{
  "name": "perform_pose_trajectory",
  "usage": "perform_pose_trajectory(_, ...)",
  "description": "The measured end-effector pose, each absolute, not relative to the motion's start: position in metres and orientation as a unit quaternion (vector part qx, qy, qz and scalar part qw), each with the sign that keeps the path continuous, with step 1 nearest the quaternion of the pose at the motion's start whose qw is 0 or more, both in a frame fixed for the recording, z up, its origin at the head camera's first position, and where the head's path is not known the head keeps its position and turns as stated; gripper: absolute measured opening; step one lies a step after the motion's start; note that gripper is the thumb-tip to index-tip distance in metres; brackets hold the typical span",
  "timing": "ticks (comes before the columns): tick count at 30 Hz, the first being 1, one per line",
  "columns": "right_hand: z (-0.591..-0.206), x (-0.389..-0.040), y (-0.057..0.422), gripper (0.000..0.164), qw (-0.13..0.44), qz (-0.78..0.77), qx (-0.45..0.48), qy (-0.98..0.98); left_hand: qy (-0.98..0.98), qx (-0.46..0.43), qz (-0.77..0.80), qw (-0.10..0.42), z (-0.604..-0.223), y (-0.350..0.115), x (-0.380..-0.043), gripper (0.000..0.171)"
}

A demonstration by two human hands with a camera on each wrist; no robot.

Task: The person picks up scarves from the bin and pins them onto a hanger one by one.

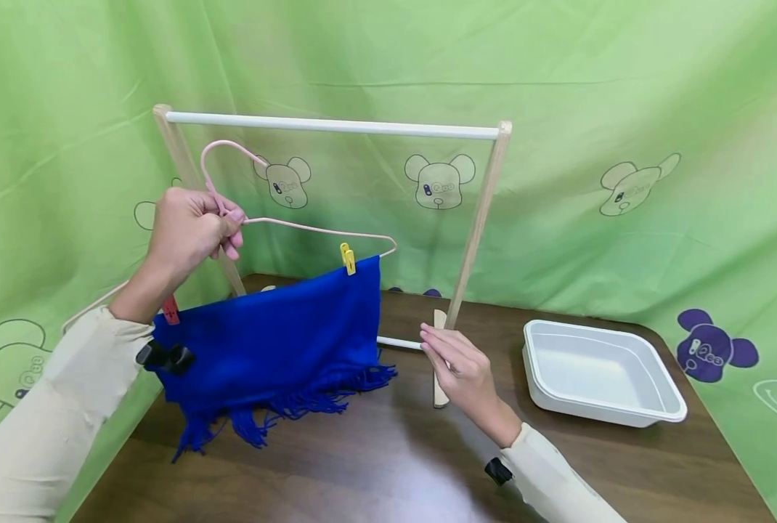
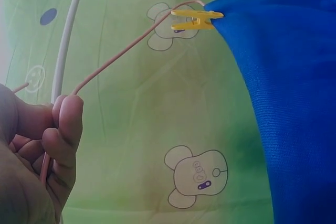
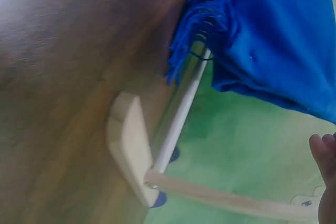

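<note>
My left hand [image 1: 195,229] grips a pink clothes hanger [image 1: 316,229] at the neck, just under its hook, and holds it up in front of the rack. From the hanger hangs a blue fringed scarf [image 1: 277,341]. A yellow clothespin [image 1: 348,259] fastens the scarf near one end of the hanger, and a red clothespin [image 1: 170,311] sits at the other, partly behind my left forearm. In the left wrist view the fingers curl round the pink wire. My right hand [image 1: 463,367] is raised right of the scarf, fingers extended, holding nothing, in front of the rack's right foot.
A rack with wooden posts [image 1: 476,225] and a white top rail [image 1: 330,126] stands on the brown table [image 1: 362,465]. Its lower white bar [image 1: 398,342] runs behind the scarf. At the right is a white plastic basin [image 1: 600,370]. A green printed curtain [image 1: 578,87] hangs behind.
</note>
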State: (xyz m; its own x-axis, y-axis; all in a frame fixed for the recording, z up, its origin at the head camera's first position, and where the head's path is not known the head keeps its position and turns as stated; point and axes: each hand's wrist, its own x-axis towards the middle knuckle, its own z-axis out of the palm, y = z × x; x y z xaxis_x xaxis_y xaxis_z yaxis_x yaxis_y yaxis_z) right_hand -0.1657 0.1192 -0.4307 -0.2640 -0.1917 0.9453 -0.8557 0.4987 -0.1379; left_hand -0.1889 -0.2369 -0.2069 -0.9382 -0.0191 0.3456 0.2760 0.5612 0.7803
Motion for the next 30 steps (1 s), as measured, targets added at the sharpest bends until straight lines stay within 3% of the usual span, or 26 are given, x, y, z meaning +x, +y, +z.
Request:
perform_pose_trajectory(8,-0.448,-0.160,0.135,0.026,0.461,0.340,0.363,-0.735,-0.869,-0.063,-0.466,0.153,-0.202,-0.233,-0.193,0.020)
perform_pose_trajectory(20,-0.465,-0.154,0.148,0.040,0.431,0.339,0.339,-0.764,-0.856,-0.046,-0.493,0.150,-0.198,-0.237,-0.196,0.017)
perform_pose_trajectory(30,-0.474,-0.157,0.159,0.032,0.453,0.369,0.259,-0.769,-0.853,-0.042,-0.498,0.152,-0.195,-0.240,-0.195,0.012)
